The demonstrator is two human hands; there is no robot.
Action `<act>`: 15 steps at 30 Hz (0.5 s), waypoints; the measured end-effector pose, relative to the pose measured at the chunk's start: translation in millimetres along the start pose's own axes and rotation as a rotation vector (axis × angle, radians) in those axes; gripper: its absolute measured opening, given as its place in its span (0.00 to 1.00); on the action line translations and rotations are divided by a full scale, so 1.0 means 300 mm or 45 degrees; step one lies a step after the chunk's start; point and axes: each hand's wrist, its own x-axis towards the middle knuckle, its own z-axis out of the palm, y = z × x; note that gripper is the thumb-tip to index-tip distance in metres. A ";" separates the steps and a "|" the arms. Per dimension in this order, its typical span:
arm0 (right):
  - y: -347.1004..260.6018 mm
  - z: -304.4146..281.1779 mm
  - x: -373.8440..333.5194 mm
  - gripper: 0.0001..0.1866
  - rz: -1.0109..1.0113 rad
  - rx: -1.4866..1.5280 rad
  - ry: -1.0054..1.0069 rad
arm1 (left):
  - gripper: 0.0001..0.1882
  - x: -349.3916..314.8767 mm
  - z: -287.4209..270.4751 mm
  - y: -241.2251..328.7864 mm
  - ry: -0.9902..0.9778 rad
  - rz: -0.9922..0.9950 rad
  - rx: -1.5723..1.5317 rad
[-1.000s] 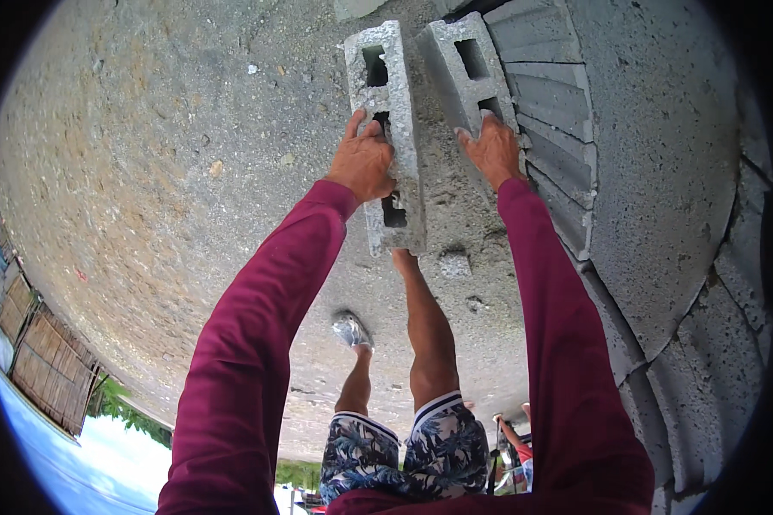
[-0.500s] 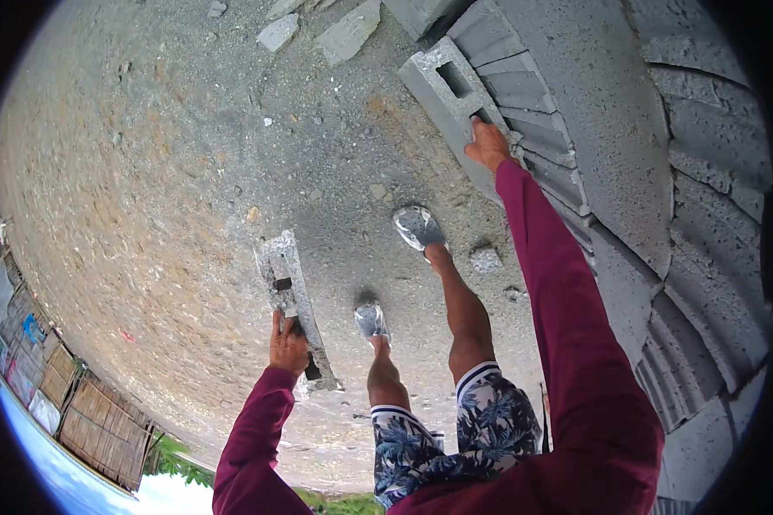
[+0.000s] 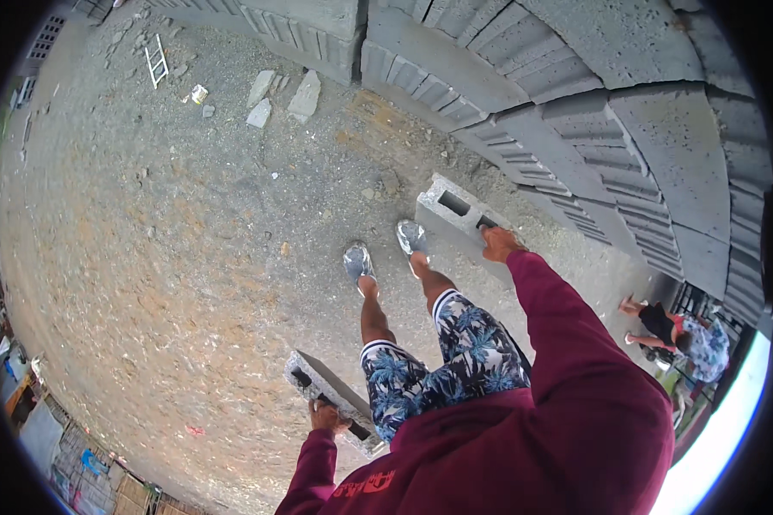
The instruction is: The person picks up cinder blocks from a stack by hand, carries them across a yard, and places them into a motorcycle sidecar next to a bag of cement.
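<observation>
A grey hollow concrete block (image 3: 356, 396) hangs at my left side, its open cells facing up. My left hand (image 3: 328, 418) grips it by the web between two cells, fingers hooked inside. On my other side, my right hand (image 3: 499, 244) carries a second hollow concrete block (image 3: 468, 225), with fingers curled into a middle cell. That block's far end cell shows as a dark rectangle. Both blocks are held beside my legs, one on each side. The fingertips inside the cells are hidden.
A tall stack of concrete blocks (image 3: 567, 129) runs along the right and far side. Broken slabs (image 3: 305, 96) and a small white ladder-like frame (image 3: 156, 62) lie on the gravel ground (image 3: 189, 257). Two people (image 3: 661, 326) are at the far right. Shacks (image 3: 94, 472) stand at lower left.
The right block has come away from the stack, and my body has turned. My left block has swung back closer to my hip. Both hands keep their grip.
</observation>
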 end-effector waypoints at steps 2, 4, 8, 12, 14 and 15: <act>0.095 0.039 -0.223 0.21 0.025 0.042 -0.025 | 0.26 -0.030 -0.047 0.019 0.033 -0.005 0.121; 0.125 0.151 -0.422 0.22 0.040 0.114 -0.067 | 0.28 -0.060 -0.052 -0.008 0.165 -0.097 0.257; 0.162 0.395 -0.826 0.22 0.190 0.244 0.005 | 0.27 -0.118 -0.186 0.073 0.253 -0.181 0.573; 0.265 0.793 -1.282 0.22 0.393 0.535 0.097 | 0.27 -0.119 -0.210 0.187 0.402 -0.095 0.998; 0.304 1.058 -1.459 0.21 0.540 0.720 0.135 | 0.33 -0.141 -0.218 0.314 0.290 -0.087 1.173; 0.336 1.156 -1.531 0.21 0.566 0.814 0.171 | 0.38 -0.131 -0.215 0.338 0.363 -0.031 1.318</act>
